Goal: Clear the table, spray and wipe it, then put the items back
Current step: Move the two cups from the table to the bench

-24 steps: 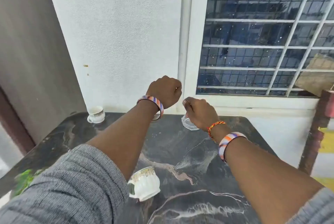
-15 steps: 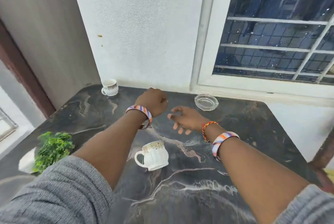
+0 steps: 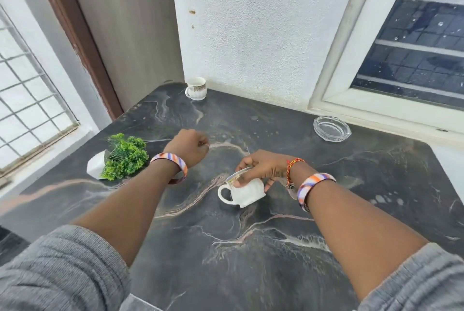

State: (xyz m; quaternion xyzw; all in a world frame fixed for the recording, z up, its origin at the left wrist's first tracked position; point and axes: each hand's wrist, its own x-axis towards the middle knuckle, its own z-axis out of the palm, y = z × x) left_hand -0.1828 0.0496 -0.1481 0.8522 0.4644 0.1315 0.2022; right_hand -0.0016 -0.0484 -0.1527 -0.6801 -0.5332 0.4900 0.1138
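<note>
My right hand (image 3: 261, 167) grips the ribbed white cup (image 3: 247, 191) by its rim, tilted, mid-table (image 3: 276, 260), well in front of the glass ashtray (image 3: 332, 128). Left hand (image 3: 189, 147) is fisted, holding nothing visible. Risk: rim-only hold on glazed ceramic may slip and chip the cup.

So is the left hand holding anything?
No, the left hand hangs curled over the table with nothing in it; the right hand grips the cup.

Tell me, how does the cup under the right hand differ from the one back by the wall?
The near cup is tilted, gripped at its rim by the right hand; the far cup stands upright, untouched. The near cup has a ribbed body; the far cup is smooth with a patterned band. The near one sits mid-table, the far one at the back edge. Both are white with a handle.
</note>
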